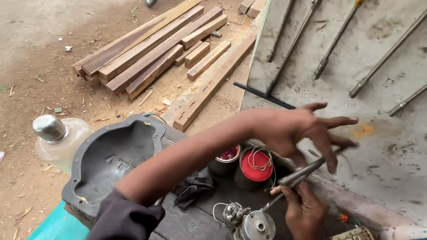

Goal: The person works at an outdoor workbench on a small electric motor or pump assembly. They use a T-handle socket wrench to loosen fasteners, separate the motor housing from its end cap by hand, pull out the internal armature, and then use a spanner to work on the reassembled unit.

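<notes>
The right hand (pixel 305 211) holds a thin metal tool (pixel 294 182) with its tip on the small motor (pixel 251 230). The left hand (pixel 301 132), fingers spread wide, hovers above the motor. The tool probably needs steady, straight pressure; bracing the motor would help.

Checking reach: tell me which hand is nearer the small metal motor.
Right. The right hand sits just beside the small metal motor, holding a tool; the left hand hovers higher, above the red-topped can.

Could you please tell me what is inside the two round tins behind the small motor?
The red tin holds a loop of thin wire. The darker tin holds something reddish; the left forearm covers part of it.
</notes>
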